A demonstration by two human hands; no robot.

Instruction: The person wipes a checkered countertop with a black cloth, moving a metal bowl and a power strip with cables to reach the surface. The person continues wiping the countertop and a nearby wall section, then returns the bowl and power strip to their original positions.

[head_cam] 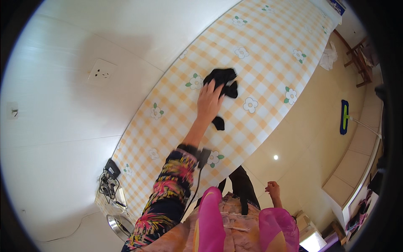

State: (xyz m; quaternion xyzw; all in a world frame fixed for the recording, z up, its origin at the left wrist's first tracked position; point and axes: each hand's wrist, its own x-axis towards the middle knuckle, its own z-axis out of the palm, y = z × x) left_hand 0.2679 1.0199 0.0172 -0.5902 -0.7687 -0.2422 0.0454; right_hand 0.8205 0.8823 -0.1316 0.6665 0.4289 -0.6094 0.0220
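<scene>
My left hand [209, 102] reaches over the checked, flowered tablecloth [267, 75], its fingers resting on a crumpled black cloth item [220, 75]. Whether the fingers grip the fabric cannot be told. Part of the black fabric sticks out to the right of the fingertips. A smaller black piece [219, 123] lies beside my wrist, on the cloth. Around my left forearm is a black band with a small device and a cable. My right hand [273, 190] hangs low at my side, away from the table, with its fingers partly curled; what is inside them is not visible.
A white wall with a socket [101, 73] borders the table's left side. Black cables with an adapter [112, 168] and a metal bowl [119, 226] are at the lower left. On the tiled floor to the right are a flat mop [345, 117], a white bag [329, 57] and a wooden chair [362, 64].
</scene>
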